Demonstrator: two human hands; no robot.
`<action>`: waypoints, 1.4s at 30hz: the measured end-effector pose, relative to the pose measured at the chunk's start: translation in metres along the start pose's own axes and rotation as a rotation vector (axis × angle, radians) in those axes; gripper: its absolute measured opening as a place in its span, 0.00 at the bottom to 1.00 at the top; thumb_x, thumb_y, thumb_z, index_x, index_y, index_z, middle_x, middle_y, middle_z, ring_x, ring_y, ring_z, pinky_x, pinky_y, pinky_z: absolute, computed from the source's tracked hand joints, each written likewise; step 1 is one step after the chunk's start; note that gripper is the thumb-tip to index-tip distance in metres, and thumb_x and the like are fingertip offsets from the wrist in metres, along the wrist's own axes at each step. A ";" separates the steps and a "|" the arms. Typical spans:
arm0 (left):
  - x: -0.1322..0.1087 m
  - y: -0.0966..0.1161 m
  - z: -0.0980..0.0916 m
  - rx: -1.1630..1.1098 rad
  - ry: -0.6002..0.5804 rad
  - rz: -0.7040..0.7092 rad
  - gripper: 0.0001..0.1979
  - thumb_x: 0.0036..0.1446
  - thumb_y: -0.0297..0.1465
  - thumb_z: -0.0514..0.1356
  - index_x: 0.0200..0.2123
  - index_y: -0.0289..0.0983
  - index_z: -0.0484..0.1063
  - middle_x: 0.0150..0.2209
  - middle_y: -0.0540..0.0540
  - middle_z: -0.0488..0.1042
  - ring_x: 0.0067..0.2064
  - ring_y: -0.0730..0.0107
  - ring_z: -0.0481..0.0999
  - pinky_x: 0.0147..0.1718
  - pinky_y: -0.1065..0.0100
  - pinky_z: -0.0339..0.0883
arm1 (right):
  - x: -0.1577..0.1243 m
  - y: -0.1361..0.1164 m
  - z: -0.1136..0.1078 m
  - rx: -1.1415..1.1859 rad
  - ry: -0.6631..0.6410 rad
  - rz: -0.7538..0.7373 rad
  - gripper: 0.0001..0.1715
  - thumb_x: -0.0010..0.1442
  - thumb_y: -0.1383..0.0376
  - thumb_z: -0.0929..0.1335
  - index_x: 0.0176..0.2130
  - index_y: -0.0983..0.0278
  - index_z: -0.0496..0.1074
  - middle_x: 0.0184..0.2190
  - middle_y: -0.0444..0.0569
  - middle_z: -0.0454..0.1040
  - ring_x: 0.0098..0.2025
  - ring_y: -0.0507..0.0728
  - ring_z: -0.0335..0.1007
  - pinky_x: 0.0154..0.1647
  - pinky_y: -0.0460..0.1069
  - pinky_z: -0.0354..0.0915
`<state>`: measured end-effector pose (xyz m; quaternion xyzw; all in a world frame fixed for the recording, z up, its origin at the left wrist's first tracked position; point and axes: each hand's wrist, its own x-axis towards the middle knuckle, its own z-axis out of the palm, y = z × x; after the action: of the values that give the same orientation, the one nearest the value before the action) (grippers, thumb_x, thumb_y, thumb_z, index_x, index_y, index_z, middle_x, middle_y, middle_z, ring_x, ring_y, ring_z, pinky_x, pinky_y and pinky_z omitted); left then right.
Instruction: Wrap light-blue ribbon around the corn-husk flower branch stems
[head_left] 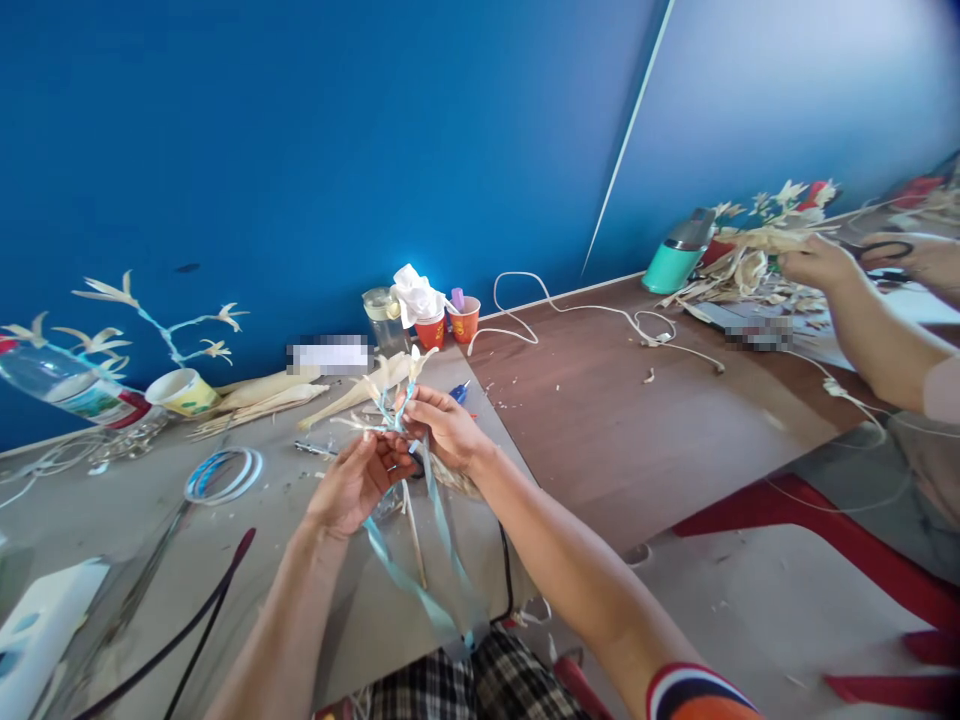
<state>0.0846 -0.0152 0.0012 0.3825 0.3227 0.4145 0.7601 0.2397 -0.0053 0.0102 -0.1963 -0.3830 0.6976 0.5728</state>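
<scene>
My left hand [358, 484] and my right hand [444, 424] meet over the front of the table, both with fingers closed on a branch of pale flowers [412, 366]. Its thin stems are wrapped in light blue. My right thumb and fingers pinch the upper stem, while the left fingertips hold the lower end at the left. From between the hands a long light blue tape [409, 582] hangs in two lengths towards my lap. Exactly where the tape meets the stem is hidden by my fingers. Beneath the hands lie pale husk strips and a thin pale stick [414, 530].
Left stand a paper cup [184, 390] with a finished flower branch, a bottle [82, 392], tape rolls [223, 474] and a power strip [46, 625]. Red cups [465, 320] stand by the wall. At right, another person's hands [821, 265] hold husk and scissors [877, 252].
</scene>
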 end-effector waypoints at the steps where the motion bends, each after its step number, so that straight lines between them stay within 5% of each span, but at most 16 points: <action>1: 0.000 0.000 0.002 -0.010 0.015 0.017 0.13 0.51 0.40 0.65 0.34 0.36 0.74 0.31 0.46 0.75 0.33 0.69 0.75 0.38 0.62 0.72 | 0.000 -0.001 -0.001 0.008 -0.011 0.008 0.14 0.48 0.58 0.72 0.31 0.64 0.68 0.21 0.38 0.58 0.22 0.46 0.50 0.23 0.44 0.52; 10: 0.001 -0.004 0.010 -0.103 0.162 0.191 0.09 0.42 0.28 0.70 0.29 0.35 0.75 0.23 0.52 0.72 0.25 0.77 0.69 0.30 0.70 0.67 | 0.006 0.010 -0.003 -0.025 -0.086 -0.030 0.14 0.50 0.58 0.72 0.27 0.66 0.70 0.21 0.40 0.63 0.22 0.45 0.50 0.24 0.44 0.47; 18: 0.004 -0.011 0.012 -0.108 0.157 0.257 0.10 0.43 0.25 0.69 0.31 0.37 0.75 0.31 0.50 0.77 0.31 0.75 0.73 0.34 0.71 0.67 | 0.005 0.013 0.005 -0.139 -0.001 -0.050 0.15 0.49 0.56 0.71 0.27 0.65 0.69 0.19 0.39 0.63 0.22 0.46 0.52 0.25 0.45 0.49; 28: 0.011 -0.012 0.004 -0.009 0.326 0.380 0.11 0.40 0.26 0.71 0.28 0.36 0.72 0.26 0.53 0.75 0.31 0.76 0.74 0.37 0.72 0.66 | 0.013 0.034 -0.001 -0.412 0.153 -0.036 0.14 0.53 0.59 0.65 0.22 0.64 0.60 0.15 0.36 0.56 0.20 0.46 0.48 0.22 0.45 0.45; 35: 0.011 -0.012 0.001 -0.041 0.304 0.404 0.13 0.42 0.29 0.71 0.33 0.37 0.75 0.32 0.50 0.78 0.33 0.72 0.77 0.41 0.65 0.69 | 0.011 0.028 0.006 -0.149 0.220 -0.002 0.14 0.47 0.59 0.68 0.21 0.64 0.61 0.16 0.36 0.58 0.19 0.45 0.49 0.23 0.45 0.45; 42: 0.009 -0.008 -0.001 -0.092 0.347 0.429 0.12 0.40 0.27 0.71 0.29 0.37 0.74 0.28 0.54 0.77 0.27 0.76 0.75 0.35 0.69 0.70 | 0.009 0.025 0.009 -0.107 0.241 -0.006 0.15 0.45 0.58 0.69 0.20 0.64 0.61 0.15 0.36 0.58 0.19 0.44 0.48 0.23 0.45 0.44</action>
<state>0.0910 -0.0095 -0.0072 0.3303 0.3405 0.6394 0.6051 0.2146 -0.0007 -0.0019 -0.3078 -0.3487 0.6460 0.6053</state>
